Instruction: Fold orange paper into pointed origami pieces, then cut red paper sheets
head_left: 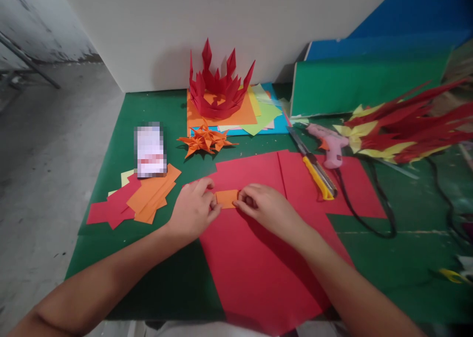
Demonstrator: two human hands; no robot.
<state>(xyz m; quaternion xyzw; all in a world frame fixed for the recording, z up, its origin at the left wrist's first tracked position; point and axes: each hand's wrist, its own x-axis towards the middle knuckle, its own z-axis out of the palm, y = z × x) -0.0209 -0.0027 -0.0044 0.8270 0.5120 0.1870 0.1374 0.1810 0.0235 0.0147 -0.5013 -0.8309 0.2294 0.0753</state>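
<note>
A small orange paper piece [226, 199] is held between my two hands, above large red paper sheets [258, 263]. My left hand [195, 206] pinches its left edge with the fingers curled. At its right edge, my right hand [260, 204] closes thumb and fingers on the paper. Orange and red paper strips [150, 194] lie left of my left hand. Several folded orange stars [206, 139] sit behind the hands.
A red paper crown [218, 95] stands on coloured sheets at the back. A yellow cutter [318, 177], a pink glue gun [330, 142] with black cord and a red-yellow paper flame [406, 125] lie right. A phone [151, 150] lies left on the green table [162, 278].
</note>
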